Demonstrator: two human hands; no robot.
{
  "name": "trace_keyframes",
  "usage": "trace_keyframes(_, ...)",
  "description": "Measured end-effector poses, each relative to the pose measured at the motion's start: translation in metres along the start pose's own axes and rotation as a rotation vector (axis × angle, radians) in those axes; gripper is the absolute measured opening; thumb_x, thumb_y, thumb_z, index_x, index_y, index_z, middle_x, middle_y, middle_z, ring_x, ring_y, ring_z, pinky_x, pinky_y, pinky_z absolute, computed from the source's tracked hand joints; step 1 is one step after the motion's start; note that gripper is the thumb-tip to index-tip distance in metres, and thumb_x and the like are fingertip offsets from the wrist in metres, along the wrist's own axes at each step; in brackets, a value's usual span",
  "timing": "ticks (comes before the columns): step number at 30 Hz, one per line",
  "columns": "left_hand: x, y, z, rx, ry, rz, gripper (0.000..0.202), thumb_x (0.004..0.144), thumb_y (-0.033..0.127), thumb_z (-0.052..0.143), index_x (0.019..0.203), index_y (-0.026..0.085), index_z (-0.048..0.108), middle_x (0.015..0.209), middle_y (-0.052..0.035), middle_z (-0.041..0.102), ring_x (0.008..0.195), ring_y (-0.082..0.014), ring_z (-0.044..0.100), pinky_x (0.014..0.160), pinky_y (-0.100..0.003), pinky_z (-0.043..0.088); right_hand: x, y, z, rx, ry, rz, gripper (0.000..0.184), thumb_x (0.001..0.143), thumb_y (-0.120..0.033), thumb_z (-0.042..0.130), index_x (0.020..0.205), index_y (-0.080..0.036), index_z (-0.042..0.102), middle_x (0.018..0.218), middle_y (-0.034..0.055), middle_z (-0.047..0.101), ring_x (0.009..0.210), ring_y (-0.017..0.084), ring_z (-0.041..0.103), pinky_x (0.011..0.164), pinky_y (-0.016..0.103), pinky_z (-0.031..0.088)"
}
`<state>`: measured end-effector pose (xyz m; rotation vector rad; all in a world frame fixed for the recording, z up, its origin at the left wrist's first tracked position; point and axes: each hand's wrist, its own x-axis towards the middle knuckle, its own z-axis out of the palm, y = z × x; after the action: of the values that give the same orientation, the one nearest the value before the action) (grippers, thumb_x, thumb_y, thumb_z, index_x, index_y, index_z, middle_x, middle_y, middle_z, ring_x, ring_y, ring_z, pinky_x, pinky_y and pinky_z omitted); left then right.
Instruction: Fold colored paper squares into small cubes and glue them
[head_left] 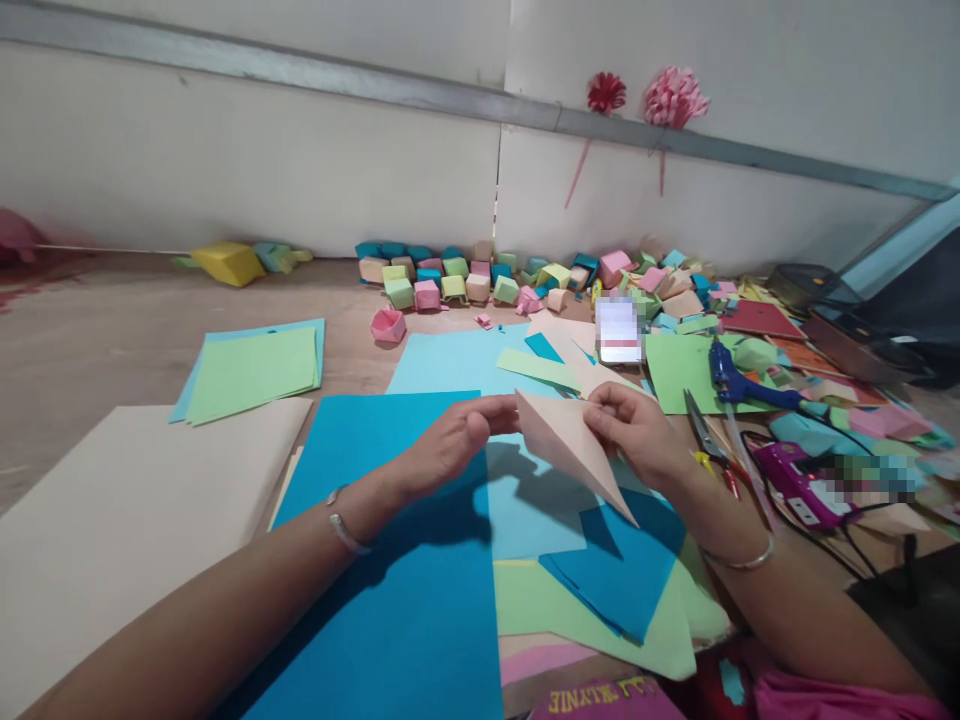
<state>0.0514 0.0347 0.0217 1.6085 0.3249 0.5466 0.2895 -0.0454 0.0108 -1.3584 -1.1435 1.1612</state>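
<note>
A pale peach sheet of paper (pixel 566 445), folded to a triangle-like shape, is held up above the work surface. My right hand (pixel 637 430) pinches its upper right corner between thumb and fingers. At the paper's left edge is my left hand (pixel 454 440), fingers stretched out and thumb apart; the fingertips reach behind the paper, so whether they touch it I cannot tell. Below lie a large blue sheet (pixel 390 600), light blue paper (pixel 536 515), smaller blue squares (pixel 634 570) and light green paper (pixel 600 610).
Several small coloured paper boxes (pixel 454 285) line the wall. On the right lie scissors (pixel 705 430), a blue glue gun (pixel 739 380), a purple power strip (pixel 802 485) with cables and a phone (pixel 619 330). Green sheets (pixel 255 370) and large peach paper (pixel 142 520) lie left.
</note>
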Motion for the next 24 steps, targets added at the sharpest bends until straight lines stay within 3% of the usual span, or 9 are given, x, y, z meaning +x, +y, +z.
trace_keyframes(4,0.003,-0.003,0.009,0.000,0.198,-0.213,0.052,0.067,0.055,0.077,0.097,0.013,0.069,0.101,-0.0106,0.072,0.092,-0.0251,0.066,0.081,-0.036,0.053,0.002,0.005,0.000,0.020,0.127,-0.041,0.030,0.075,-0.042,0.074,0.077,-0.019,0.054,0.054,-0.0083,0.043,0.045,0.006,0.036,0.041,0.019,0.028)
trace_keyframes(7,0.003,-0.002,0.015,0.008,0.377,-0.330,0.033,0.070,0.041,0.075,0.086,0.013,0.068,0.087,-0.0067,0.072,0.076,-0.0183,0.065,0.065,-0.028,0.050,0.001,0.003,0.002,0.172,0.165,-0.011,0.033,0.073,-0.043,0.076,0.085,-0.020,0.056,0.059,-0.0079,0.047,0.048,0.006,0.039,0.043,0.017,0.031)
trace_keyframes(9,0.003,0.000,0.016,-0.003,0.433,-0.364,0.029,0.070,0.037,0.074,0.085,0.013,0.068,0.084,-0.0061,0.071,0.072,-0.0170,0.063,0.062,-0.027,0.049,-0.001,0.002,0.005,0.299,0.088,0.069,0.036,0.072,-0.047,0.076,0.089,-0.020,0.058,0.060,-0.0080,0.048,0.047,0.005,0.039,0.043,0.017,0.033)
trace_keyframes(12,0.002,0.000,0.014,-0.037,0.444,-0.383,0.030,0.069,0.035,0.074,0.087,0.012,0.069,0.085,-0.0066,0.071,0.073,-0.0176,0.063,0.062,-0.027,0.049,-0.003,0.005,0.011,0.362,-0.094,0.223,0.040,0.067,-0.045,0.080,0.090,-0.018,0.062,0.063,-0.0054,0.055,0.052,0.008,0.049,0.050,0.020,0.042)
trace_keyframes(14,0.003,-0.002,0.013,-0.043,0.444,-0.393,0.031,0.068,0.035,0.073,0.088,0.012,0.068,0.087,-0.0071,0.071,0.074,-0.0185,0.063,0.062,-0.027,0.049,-0.003,0.009,0.015,0.345,-0.124,0.265,0.044,0.061,-0.039,0.085,0.095,-0.017,0.065,0.072,-0.0003,0.065,0.064,0.014,0.060,0.061,0.026,0.049)
trace_keyframes(16,0.003,-0.006,0.011,-0.038,0.439,-0.404,0.032,0.068,0.035,0.073,0.089,0.012,0.068,0.088,-0.0077,0.070,0.076,-0.0192,0.063,0.063,-0.027,0.048,-0.001,0.012,0.016,0.314,-0.060,0.239,0.045,0.058,-0.034,0.087,0.096,-0.017,0.068,0.079,0.0024,0.069,0.073,0.017,0.063,0.068,0.029,0.051)
trace_keyframes(19,0.004,-0.011,0.009,-0.007,0.437,-0.415,0.031,0.067,0.037,0.074,0.082,0.011,0.066,0.081,-0.0067,0.069,0.070,-0.0175,0.061,0.059,-0.026,0.045,0.002,0.015,0.014,0.235,0.055,0.147,0.030,0.058,-0.030,0.086,0.080,-0.017,0.070,0.070,0.0000,0.066,0.065,0.014,0.058,0.062,0.026,0.046)
trace_keyframes(22,0.005,-0.014,0.009,-0.013,0.430,-0.406,0.033,0.069,0.039,0.074,0.083,0.011,0.065,0.079,-0.0061,0.068,0.068,-0.0157,0.060,0.057,-0.025,0.044,0.004,0.015,0.011,0.180,0.082,0.096,0.023,0.060,-0.030,0.085,0.069,-0.017,0.067,0.065,-0.0014,0.063,0.061,0.011,0.053,0.057,0.024,0.042)
trace_keyframes(24,0.005,-0.014,0.011,-0.053,0.413,-0.403,0.037,0.072,0.042,0.072,0.092,0.011,0.065,0.083,-0.0066,0.069,0.068,-0.0156,0.061,0.056,-0.024,0.044,0.003,0.015,0.010,0.175,0.060,0.102,0.023,0.063,-0.032,0.084,0.072,-0.018,0.068,0.067,-0.0011,0.063,0.061,0.012,0.053,0.058,0.025,0.042)
